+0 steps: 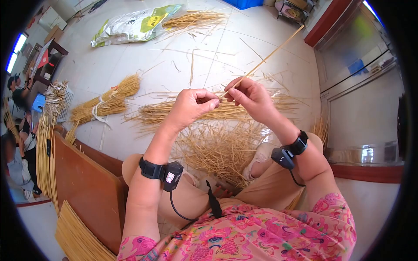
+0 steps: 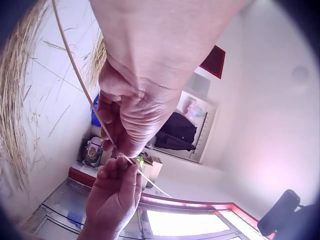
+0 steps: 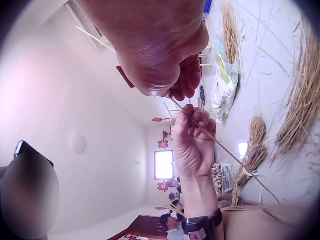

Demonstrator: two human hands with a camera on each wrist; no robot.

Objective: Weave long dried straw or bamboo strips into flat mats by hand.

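- Single straw stalk [image 1: 278,50]: centre of the head view, raised above the floor, running from the fingertips toward the upper right. Both wrist views show it extending past both hands.
- Right hand [image 1: 252,96]: thumb and fingers closed in a pinch on the stalk, other fingers curled. Sits right of centre.
- Left hand [image 1: 190,106]: thumb and fingertips pinched on the stalk, just beside the right hand's fingertips. No wide gap in either grip.
- Loose straw stalks [image 1: 152,114]: on the floor behind and below the hands, lying roughly crosswise in frame.
- Tangled straw heap [image 1: 213,150]: mid-frame, below the hands, near the person's feet.
- Tied straw bundle [image 1: 124,89]: left of the hands, white tie [image 1: 95,108] round it.
- White-and-green plastic bag [image 1: 126,27]: upper left, on its side, more straw [image 1: 198,19] sticking out of its right end.
- Brown wooden panel [image 1: 87,187]: lower left; long straw stalks [image 1: 45,158] stand beside its left edge.
- Blue container [image 1: 244,2]: top edge, partly cut off.
- Metal-framed door [image 1: 361,104]: right side.
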